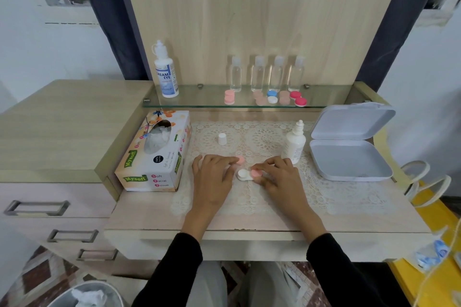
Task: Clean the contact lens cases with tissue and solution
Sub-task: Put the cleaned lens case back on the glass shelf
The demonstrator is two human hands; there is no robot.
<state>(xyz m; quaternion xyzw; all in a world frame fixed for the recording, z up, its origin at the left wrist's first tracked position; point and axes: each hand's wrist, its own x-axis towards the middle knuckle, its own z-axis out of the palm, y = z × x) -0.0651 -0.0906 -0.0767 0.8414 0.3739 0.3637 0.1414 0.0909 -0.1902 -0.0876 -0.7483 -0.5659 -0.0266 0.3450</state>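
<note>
A contact lens case lies on the lace mat (324, 197) between my hands, its white well (242, 174) uncovered. My right hand (278, 176) pinches the pink cap (256, 173) on the case's other well. My left hand (214, 174) lies flat on the mat with its fingers stretched out. Its index fingertip touches a loose pink cap (241, 160) on the mat, and its thumb is beside the white well. The small white solution bottle (294, 144) stands uncapped behind my right hand. Its white cap (222, 138) stands apart on the mat. The tissue box (154, 157) sits to the left.
An open grey box (349, 159) sits at the right. On the glass shelf (199, 101) behind stand a Dream Eye bottle (166, 75), several clear bottles (258, 73) and several lens cases (298, 98). A bin with used tissue (87, 295) is on the floor at the lower left.
</note>
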